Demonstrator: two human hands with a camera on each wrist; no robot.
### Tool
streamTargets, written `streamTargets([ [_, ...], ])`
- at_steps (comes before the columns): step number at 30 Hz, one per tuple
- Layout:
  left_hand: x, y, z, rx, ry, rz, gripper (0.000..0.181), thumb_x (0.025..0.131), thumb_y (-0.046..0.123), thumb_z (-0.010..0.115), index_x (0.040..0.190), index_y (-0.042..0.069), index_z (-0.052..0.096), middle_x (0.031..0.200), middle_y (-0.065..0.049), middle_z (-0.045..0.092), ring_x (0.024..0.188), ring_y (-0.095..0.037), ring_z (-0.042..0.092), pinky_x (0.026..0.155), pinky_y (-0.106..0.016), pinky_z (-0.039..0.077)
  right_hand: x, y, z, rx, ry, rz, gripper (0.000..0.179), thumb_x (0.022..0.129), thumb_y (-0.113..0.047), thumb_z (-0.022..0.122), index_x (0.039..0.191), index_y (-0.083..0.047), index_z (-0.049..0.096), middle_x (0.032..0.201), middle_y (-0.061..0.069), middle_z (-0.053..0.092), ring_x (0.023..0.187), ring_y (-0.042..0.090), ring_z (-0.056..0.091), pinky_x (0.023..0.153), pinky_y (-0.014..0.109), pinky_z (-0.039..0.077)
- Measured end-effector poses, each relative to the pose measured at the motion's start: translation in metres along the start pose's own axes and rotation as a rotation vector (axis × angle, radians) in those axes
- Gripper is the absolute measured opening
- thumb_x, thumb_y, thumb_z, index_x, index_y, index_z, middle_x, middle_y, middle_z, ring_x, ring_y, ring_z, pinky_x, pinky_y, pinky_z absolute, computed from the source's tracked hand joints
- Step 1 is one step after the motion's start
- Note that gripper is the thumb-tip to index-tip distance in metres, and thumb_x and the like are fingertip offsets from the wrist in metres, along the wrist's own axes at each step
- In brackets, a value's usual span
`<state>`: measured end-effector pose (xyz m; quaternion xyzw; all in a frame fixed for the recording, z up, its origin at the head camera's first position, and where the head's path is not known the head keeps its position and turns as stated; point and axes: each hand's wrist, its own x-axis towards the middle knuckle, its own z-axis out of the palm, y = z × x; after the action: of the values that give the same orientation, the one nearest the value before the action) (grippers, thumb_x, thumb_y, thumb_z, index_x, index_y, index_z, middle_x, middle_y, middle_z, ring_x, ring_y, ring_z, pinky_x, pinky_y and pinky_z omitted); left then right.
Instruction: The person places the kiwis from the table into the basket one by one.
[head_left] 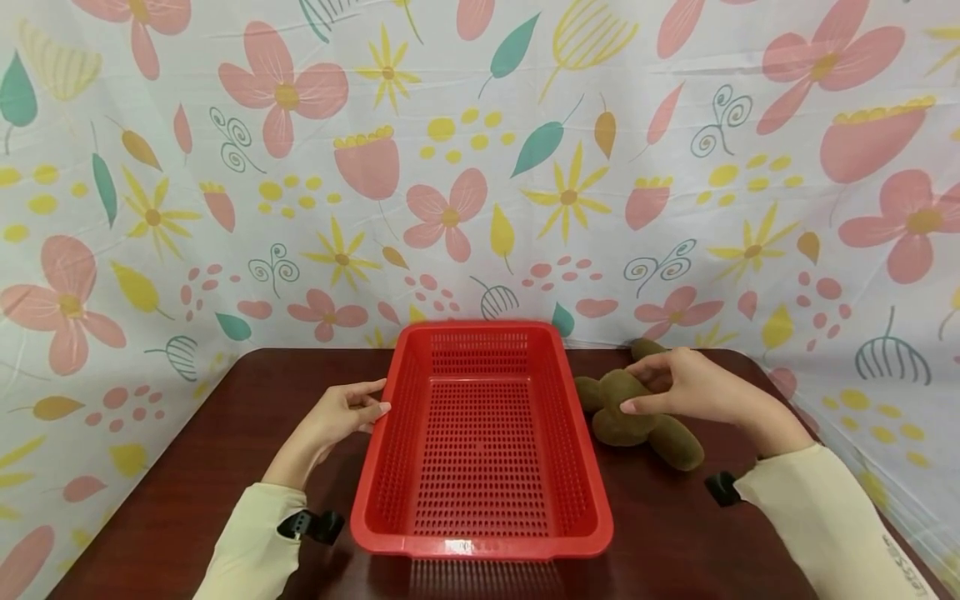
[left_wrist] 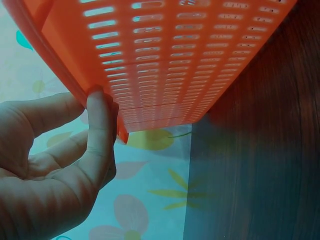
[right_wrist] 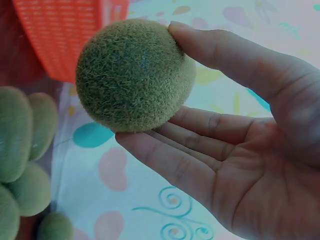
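Note:
A red plastic basket (head_left: 480, 546) with slotted walls stands in the middle of the table, and no items show inside it. At its left side my left hand (head_left: 337, 414) pinches the rim between thumb and fingers; the left wrist view shows this grip (left_wrist: 65, 150) from below. To the basket's right, my right hand (head_left: 693, 390) holds a fuzzy greenish-brown kiwi (right_wrist: 132, 75) between the thumb and the fingertips. Several more kiwis (head_left: 675, 442) lie in a cluster beneath and around that hand, partly hidden by it.
The dark reddish-brown table (head_left: 225, 450) meets a white cloth (head_left: 480, 275) with printed flowers and leaves at the back and both sides. A black strap (head_left: 311, 527) is worn on the left wrist, and a black piece (head_left: 722, 489) sits at the right cuff.

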<state>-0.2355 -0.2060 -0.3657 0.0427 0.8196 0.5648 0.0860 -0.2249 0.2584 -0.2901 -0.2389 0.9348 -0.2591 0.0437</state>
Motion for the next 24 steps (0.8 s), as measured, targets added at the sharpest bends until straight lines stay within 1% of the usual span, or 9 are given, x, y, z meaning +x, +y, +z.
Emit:
streamTargets([
  [3, 0.000, 0.000, 0.000, 0.000, 0.006, -0.007, 0.055, 0.094, 0.012, 0.063, 0.143, 0.001, 0.043, 0.095, -0.016, 0.064, 0.077, -0.025, 0.068, 0.075, -0.040, 0.057, 0.007, -0.008, -0.004, 0.009, 0.004, -0.017, 0.058, 0.080, -0.040, 0.077, 0.118, 0.003, 0.065, 0.105, 0.006, 0.070, 0.096, 0.024, 0.066, 0.077, 0.039, 0.054],
  [6, 0.000, -0.001, 0.000, 0.004, 0.000, 0.003, 0.055, 0.094, 0.013, 0.063, 0.144, 0.000, 0.042, 0.094, -0.015, 0.064, 0.077, -0.025, 0.068, 0.076, -0.042, 0.057, 0.014, -0.015, -0.007, 0.032, 0.012, -0.044, 0.056, 0.081, -0.036, 0.078, 0.117, 0.004, 0.066, 0.106, 0.009, 0.070, 0.096, 0.025, 0.067, 0.079, 0.040, 0.055],
  [10, 0.000, -0.002, 0.000, 0.003, -0.001, 0.009, 0.055, 0.094, 0.013, 0.063, 0.144, 0.000, 0.043, 0.094, -0.015, 0.064, 0.077, -0.024, 0.067, 0.077, -0.042, 0.057, 0.024, -0.026, -0.010, 0.048, 0.022, -0.077, 0.055, 0.081, -0.034, 0.078, 0.118, 0.005, 0.065, 0.106, 0.011, 0.071, 0.096, 0.024, 0.067, 0.080, 0.041, 0.055],
  [14, 0.000, -0.001, 0.001, 0.002, -0.002, 0.011, 0.055, 0.094, 0.012, 0.063, 0.143, 0.000, 0.043, 0.093, -0.015, 0.064, 0.077, -0.024, 0.067, 0.076, -0.042, 0.057, 0.035, -0.039, -0.011, 0.060, 0.014, -0.069, 0.054, 0.081, -0.036, 0.077, 0.119, 0.001, 0.066, 0.105, 0.007, 0.071, 0.094, 0.020, 0.067, 0.080, 0.039, 0.054],
  [16, 0.000, -0.001, 0.001, -0.002, -0.002, 0.007, 0.055, 0.094, 0.012, 0.063, 0.143, 0.000, 0.043, 0.093, -0.015, 0.063, 0.076, -0.024, 0.067, 0.076, -0.042, 0.057, 0.041, -0.045, -0.011, 0.075, 0.003, -0.041, 0.055, 0.081, -0.038, 0.077, 0.121, -0.002, 0.066, 0.105, 0.006, 0.071, 0.094, 0.018, 0.067, 0.079, 0.037, 0.054],
  [20, 0.001, -0.002, 0.000, -0.008, -0.002, 0.002, 0.055, 0.093, 0.012, 0.064, 0.143, 0.000, 0.044, 0.091, -0.015, 0.063, 0.076, -0.025, 0.067, 0.076, -0.043, 0.057, 0.054, -0.057, -0.008, 0.090, -0.002, -0.018, 0.059, 0.081, -0.040, 0.077, 0.123, -0.002, 0.064, 0.109, 0.007, 0.069, 0.098, 0.020, 0.066, 0.083, 0.040, 0.053],
  [24, 0.001, -0.002, 0.000, -0.007, -0.005, 0.005, 0.055, 0.094, 0.013, 0.063, 0.143, -0.001, 0.043, 0.091, -0.015, 0.063, 0.076, -0.025, 0.068, 0.076, -0.043, 0.057, 0.068, -0.066, -0.004, 0.108, 0.000, -0.049, 0.056, 0.081, -0.035, 0.078, 0.122, 0.000, 0.065, 0.108, 0.008, 0.070, 0.098, 0.022, 0.066, 0.085, 0.040, 0.053],
])
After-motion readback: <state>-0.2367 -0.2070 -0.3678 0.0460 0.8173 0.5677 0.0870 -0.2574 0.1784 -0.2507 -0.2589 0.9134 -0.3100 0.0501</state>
